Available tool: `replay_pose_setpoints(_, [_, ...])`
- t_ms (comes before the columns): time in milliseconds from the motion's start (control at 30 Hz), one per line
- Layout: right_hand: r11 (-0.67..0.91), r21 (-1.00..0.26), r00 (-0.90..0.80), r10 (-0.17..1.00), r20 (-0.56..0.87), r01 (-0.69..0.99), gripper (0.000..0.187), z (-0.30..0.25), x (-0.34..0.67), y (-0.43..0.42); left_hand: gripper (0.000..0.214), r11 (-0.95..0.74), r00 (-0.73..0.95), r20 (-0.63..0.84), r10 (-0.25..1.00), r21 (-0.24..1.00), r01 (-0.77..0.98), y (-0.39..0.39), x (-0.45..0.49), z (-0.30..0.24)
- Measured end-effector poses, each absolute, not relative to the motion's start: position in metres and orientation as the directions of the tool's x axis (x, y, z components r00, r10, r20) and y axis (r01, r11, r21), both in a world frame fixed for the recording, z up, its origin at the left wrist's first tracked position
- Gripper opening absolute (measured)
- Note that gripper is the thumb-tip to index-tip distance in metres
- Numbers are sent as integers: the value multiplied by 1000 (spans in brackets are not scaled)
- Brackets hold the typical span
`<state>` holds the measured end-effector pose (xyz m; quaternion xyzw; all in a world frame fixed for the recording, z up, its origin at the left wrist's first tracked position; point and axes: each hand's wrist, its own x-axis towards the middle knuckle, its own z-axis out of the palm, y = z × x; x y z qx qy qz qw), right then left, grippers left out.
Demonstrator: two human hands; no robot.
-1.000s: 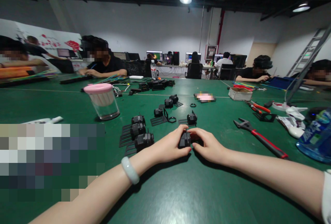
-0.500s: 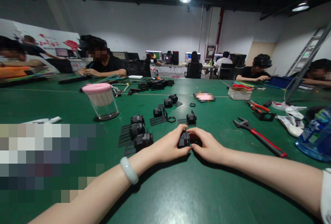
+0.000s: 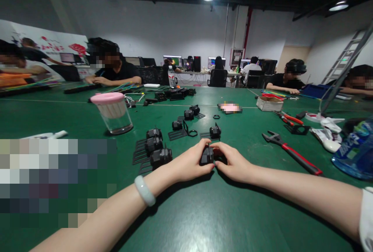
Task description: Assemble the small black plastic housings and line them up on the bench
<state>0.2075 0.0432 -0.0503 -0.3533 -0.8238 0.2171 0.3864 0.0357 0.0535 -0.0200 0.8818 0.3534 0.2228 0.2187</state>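
Observation:
Between my hands is a black plastic fitting point(image 3: 207, 155) with a faceted body, low over the green table. My left hand point(image 3: 190, 162), with a pale bangle at its wrist, grips the fitting between thumb and fingers. Curled around the fitting's right end are the thumb and fingers of my right hand point(image 3: 233, 162); what lies inside this grip is partly hidden. Just beyond my hands sits a similar fitting on a slotted plate point(image 3: 215, 131). More such fittings point(image 3: 160, 158) stand at the left, and a loose black ring point(image 3: 192, 133) lies near the middle.
An adjustable wrench point(image 3: 293, 153) with red-black handles lies right, near a blue bottle point(image 3: 354, 155), red-handled pliers point(image 3: 291, 118) and a small white box point(image 3: 269, 103). A pink-lidded cup point(image 3: 116, 116) stands left. Black parts point(image 3: 175, 94) are piled farther back. Several people sit beyond.
The view has shifted very slightly. Both hands stay around the black fitting in nearly the same pose, and the things on the table have not moved.

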Motion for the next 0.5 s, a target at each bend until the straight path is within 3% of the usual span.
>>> replay_pose_setpoints(500, [649, -623, -445, 758, 477, 437, 44, -52, 208, 45, 51, -656, 653, 236, 720, 540, 528, 55, 35, -21])
